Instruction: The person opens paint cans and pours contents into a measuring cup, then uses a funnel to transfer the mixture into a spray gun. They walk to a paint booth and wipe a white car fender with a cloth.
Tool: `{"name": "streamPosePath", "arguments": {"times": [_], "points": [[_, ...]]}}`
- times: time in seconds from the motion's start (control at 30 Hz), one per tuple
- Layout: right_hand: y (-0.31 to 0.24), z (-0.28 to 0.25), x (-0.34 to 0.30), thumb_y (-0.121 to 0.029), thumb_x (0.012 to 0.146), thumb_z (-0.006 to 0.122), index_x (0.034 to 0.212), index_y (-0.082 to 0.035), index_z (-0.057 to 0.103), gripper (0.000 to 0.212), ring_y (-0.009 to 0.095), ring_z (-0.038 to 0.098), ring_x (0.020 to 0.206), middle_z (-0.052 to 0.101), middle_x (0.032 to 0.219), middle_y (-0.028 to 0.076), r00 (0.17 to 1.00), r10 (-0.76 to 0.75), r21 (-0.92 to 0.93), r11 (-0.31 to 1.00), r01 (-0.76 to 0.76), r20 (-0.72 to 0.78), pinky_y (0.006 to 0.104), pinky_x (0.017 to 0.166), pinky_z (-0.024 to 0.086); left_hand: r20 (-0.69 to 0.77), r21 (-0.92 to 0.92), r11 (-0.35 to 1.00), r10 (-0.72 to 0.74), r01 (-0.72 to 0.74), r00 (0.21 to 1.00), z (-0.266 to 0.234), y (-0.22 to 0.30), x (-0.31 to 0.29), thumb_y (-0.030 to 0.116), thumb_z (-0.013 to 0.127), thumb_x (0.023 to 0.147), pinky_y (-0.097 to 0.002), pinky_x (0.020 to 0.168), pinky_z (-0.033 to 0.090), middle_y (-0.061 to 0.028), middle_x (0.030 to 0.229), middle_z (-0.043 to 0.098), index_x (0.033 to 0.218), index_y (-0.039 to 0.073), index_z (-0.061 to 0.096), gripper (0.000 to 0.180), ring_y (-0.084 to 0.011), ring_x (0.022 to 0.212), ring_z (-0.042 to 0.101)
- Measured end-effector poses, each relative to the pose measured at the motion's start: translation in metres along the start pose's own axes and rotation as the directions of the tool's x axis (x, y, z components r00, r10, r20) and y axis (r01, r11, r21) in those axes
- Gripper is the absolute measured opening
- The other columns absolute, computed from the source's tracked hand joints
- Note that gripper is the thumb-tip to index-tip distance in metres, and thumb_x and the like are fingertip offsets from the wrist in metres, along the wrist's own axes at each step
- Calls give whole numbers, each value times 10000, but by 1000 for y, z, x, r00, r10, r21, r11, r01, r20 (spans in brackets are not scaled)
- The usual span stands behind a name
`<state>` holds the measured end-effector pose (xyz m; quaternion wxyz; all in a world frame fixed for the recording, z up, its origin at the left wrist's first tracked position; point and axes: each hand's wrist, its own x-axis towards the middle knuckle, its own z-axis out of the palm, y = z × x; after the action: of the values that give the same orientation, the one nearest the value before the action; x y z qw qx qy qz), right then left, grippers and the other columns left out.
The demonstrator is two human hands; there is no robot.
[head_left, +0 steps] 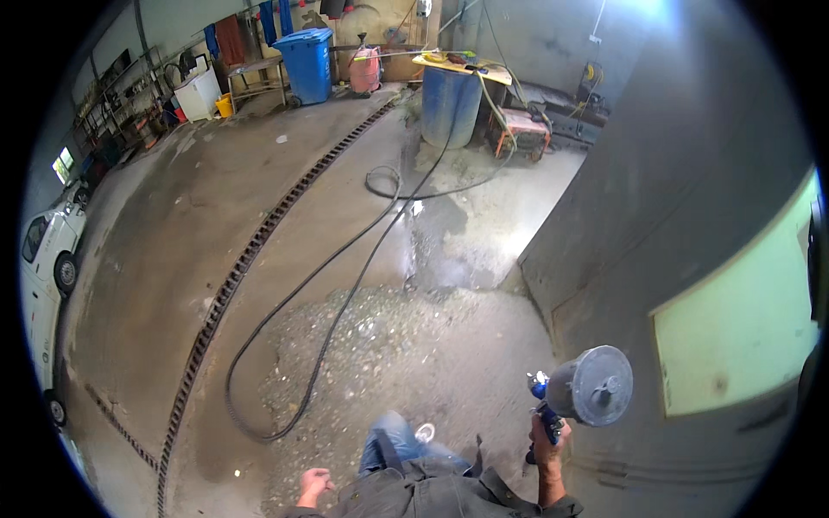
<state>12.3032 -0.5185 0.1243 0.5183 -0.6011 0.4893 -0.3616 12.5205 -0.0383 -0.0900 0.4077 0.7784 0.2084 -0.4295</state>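
Observation:
My right hand [546,445] is wrapped around the handle of a blue spray gun [549,418], held up at my right side. A large round dark-grey cup [596,386] with a lid sits on the gun, tilted toward me. My left hand [316,483] hangs low at my left side with nothing visible in it. Its fingers are loosely bent and slightly apart. Between the hands show my dark jacket [423,488] and one leg in blue jeans [389,440]. A small white round thing [424,432], too small to name, shows beside the leg.
A black hose [324,337] loops over the floor. A drain grate [250,255] crosses it lengthwise. To my right stands a large grey panel [639,233]. Farther off are a blue barrel [451,108], an orange machine [521,132], a blue bin [308,69] and a white vehicle [45,268].

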Motion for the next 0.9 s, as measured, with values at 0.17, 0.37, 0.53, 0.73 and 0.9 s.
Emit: {"name": "streamPosePath", "arguments": {"times": [0.17,0.37,0.53,0.73,0.9], "points": [[-11,65,146,-71,833,687,762,-68,595,116,70,508,468,535,588,-21,998,-32,-24,999,33,54,239,417,386,-96,352,929,160,-117,982,83,140,56,74,700,668,-313,623,534,-81,706,706,795,76,745,134,-179,629,669],[-21,155,300,-26,818,699,805,-63,610,97,85,491,574,551,669,-36,999,-28,-29,999,29,36,261,526,397,-189,429,869,354,-247,916,118,264,236,84,754,607,-338,683,540,-77,683,702,717,105,745,112,-198,692,682],[-4,194,428,-37,807,694,824,-55,591,105,77,513,489,549,622,-23,958,-278,-144,953,266,-72,237,439,395,-273,448,845,441,-293,855,166,468,324,25,648,663,-366,708,539,-105,763,703,738,123,707,137,-237,745,685],[-4,241,575,-35,803,710,857,-47,611,114,111,533,557,574,685,-5,993,-86,-86,993,79,-79,266,505,416,-204,350,794,582,-496,787,225,706,388,-26,603,671,-328,717,534,-73,796,699,858,41,670,210,-196,749,672],[53,266,759,-28,803,716,867,-44,630,108,124,577,622,604,736,7,959,-268,-188,951,247,-95,272,571,459,-99,207,810,576,-549,812,345,788,532,-78,624,631,-331,603,524,-64,713,655,811,37,652,215,-167,664,628]]}}
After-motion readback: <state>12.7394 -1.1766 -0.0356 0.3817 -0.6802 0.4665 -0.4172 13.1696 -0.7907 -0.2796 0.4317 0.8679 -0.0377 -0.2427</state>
